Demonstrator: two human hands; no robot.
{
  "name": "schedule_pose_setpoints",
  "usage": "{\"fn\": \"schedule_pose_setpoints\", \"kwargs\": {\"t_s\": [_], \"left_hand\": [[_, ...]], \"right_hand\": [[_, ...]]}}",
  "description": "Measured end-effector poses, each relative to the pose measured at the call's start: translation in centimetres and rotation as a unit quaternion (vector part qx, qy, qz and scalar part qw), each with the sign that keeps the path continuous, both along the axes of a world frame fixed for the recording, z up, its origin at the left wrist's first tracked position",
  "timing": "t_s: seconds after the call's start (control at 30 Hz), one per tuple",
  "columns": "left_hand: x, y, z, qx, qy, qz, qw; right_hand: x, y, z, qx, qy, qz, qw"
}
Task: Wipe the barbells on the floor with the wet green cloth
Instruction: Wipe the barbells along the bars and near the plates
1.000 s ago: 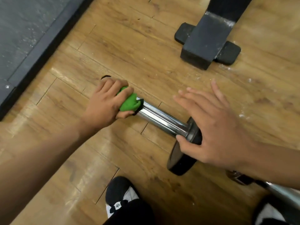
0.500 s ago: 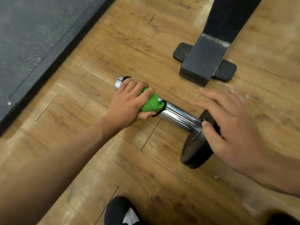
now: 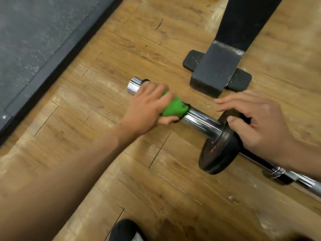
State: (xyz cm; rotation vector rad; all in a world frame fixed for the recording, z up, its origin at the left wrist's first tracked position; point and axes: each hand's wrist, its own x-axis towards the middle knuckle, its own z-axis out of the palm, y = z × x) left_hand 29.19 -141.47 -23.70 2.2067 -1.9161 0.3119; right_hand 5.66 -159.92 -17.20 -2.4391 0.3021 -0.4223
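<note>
A chrome barbell lies on the wooden floor, its sleeve end pointing up-left and its thin bar running off at the lower right. A small black weight plate sits on the sleeve. My left hand grips the green cloth wrapped round the sleeve, a little short of the bare chrome tip. My right hand rests on top of the plate, thumb on its near face and fingers spread over its rim.
A black metal bench foot with rubber pads stands just beyond the barbell. A dark grey rubber mat with a black border covers the upper left. My black shoe shows at the bottom edge.
My left hand has slid the cloth along the sleeve from its tip towards the plate, baring the chrome end. My right hand stays on the plate.
</note>
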Motion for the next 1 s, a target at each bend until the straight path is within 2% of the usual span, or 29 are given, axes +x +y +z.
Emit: {"fn": "schedule_pose_setpoints", "kwargs": {"t_s": [0.1,0.2,0.3,0.4,0.5,0.6,0.67,0.77,0.9,0.97,1.0], "left_hand": [[2.6,-0.1,0.7,0.013,0.027,0.058,0.998],[1.6,-1.1,1.1,0.025,0.044,0.104,0.993],[-2.0,-2.4,1.6,0.059,0.057,0.074,0.994],[-6.6,-3.5,1.6,0.063,0.041,0.055,0.996],[-10.2,-2.6,0.9,0.024,0.078,0.047,0.996],[-9.9,-0.4,0.6,-0.004,0.104,-0.022,0.994],[-9.2,0.6,1.2,0.033,0.099,-0.024,0.994],[-8.8,1.2,3.0,0.117,0.074,0.054,0.989],[-8.2,0.7,4.4,0.293,0.069,0.055,0.952],[-8.3,1.6,4.5,0.304,0.095,0.026,0.948],[-8.5,2.7,4.3,0.262,0.102,-0.004,0.96]], "right_hand": [[0.4,-0.7,-0.3,0.035,-0.016,-0.016,0.999],[0.5,-0.8,-0.7,0.068,-0.035,-0.04,0.996],[0.4,-0.3,-0.9,0.063,-0.043,-0.046,0.996],[0.0,1.3,-0.6,-0.007,-0.055,-0.033,0.998],[-1.1,4.2,-0.2,-0.102,-0.05,-0.005,0.994],[-2.6,6.7,-0.1,-0.158,-0.039,0.055,0.985],[-3.0,6.8,0.0,-0.161,-0.03,0.08,0.983],[-2.8,6.5,0.2,-0.146,-0.003,0.086,0.986],[-3.3,8.6,0.1,-0.15,0.004,0.132,0.98],[-3.9,9.5,0.1,-0.142,-0.003,0.142,0.98],[-4.2,9.9,0.2,-0.137,-0.004,0.141,0.981]]}}
